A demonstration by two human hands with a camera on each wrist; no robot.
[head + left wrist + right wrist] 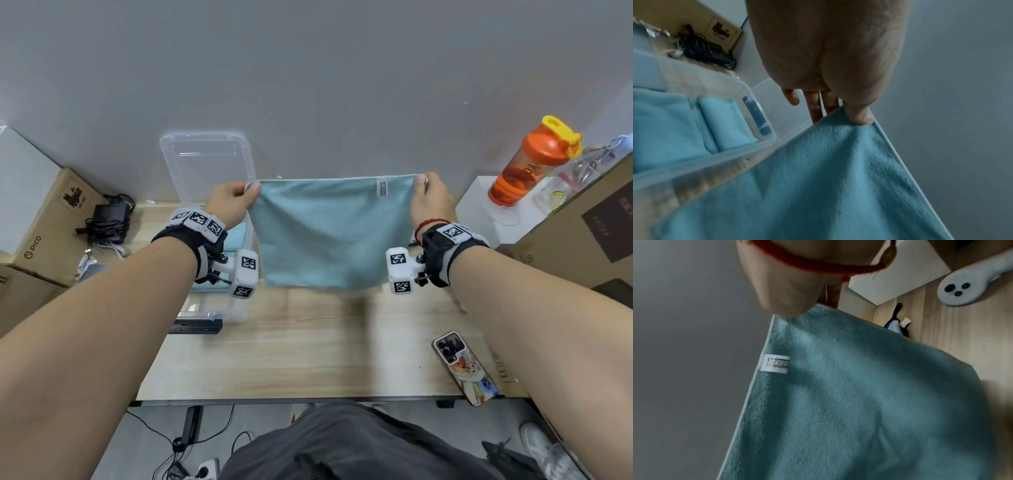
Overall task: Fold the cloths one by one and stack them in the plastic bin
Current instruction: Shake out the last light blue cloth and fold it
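Left hand (233, 202): pinches the upper left corner of the teal cloth (329, 233), thumb on the near face, the other fingers behind it.
Right hand (432, 202): pinches the upper right corner, just beside the white label (382, 187) sewn into the top hem.
Cloth: held up in the air between the two hands, top edge taut and level, the body hanging flat above the wooden surface (301, 353); its bottom hem appears just clear of the wood, though contact cannot be ruled out.
Plastic bin (236, 308): clear, on the surface under the left forearm, touching or nearly touching the hanging cloth's left edge; its lid (207, 164) stands against the wall behind.
In the bin: at least one folded teal cloth (725, 121), seen through the wall in the left wrist view.
Step, as I judge it: the cloth is spread and ready for a first fold.
Risk, slip: each corner is held by a small pinch only; a loosened thumb would drop that side and spoil the alignment.
Risk, skew: if one hand sinks below the other, the edges will not meet and the fold will come out crooked.
Risk, snag: the left edge hangs by the bin rim and could catch on it.
Risk, clutter: a phone (466, 366) lies near the front right edge of the surface, where a laid-down cloth could cover or nudge it.
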